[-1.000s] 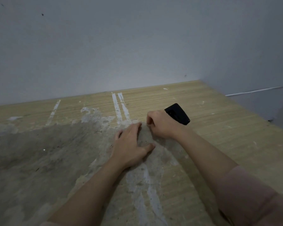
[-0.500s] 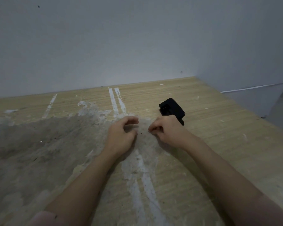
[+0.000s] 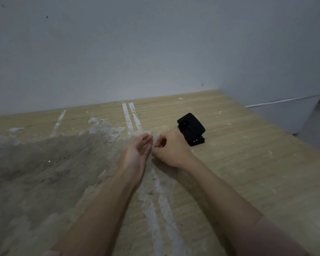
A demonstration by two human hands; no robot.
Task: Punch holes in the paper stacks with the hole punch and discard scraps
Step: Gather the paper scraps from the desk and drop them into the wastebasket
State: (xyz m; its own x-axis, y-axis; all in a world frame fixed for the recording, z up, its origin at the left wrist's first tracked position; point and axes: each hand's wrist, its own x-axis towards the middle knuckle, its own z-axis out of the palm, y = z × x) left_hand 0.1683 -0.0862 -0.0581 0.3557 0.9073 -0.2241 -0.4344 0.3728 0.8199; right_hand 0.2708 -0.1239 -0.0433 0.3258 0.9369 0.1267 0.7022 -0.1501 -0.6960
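The black hole punch [image 3: 191,129] sits on the wooden table [image 3: 248,172], just beyond my right hand and apart from it. My left hand [image 3: 137,151] is turned palm up and loosely cupped, its fingers relaxed. Right beside it, my right hand [image 3: 169,150] has its fingers curled with the fingertips pinched together near the left palm. Whatever is between those fingertips is too small to make out. No paper stack is in view.
The tabletop carries a large grey stain [image 3: 44,163] on the left and white paint streaks [image 3: 131,117] down the middle. A grey wall [image 3: 137,52] stands at the table's far edge. The table's right edge drops off at the far right.
My left hand has turned from palm down on the table to palm up and cupped. My right hand has moved off the hole punch toward the left palm, fingers curled.
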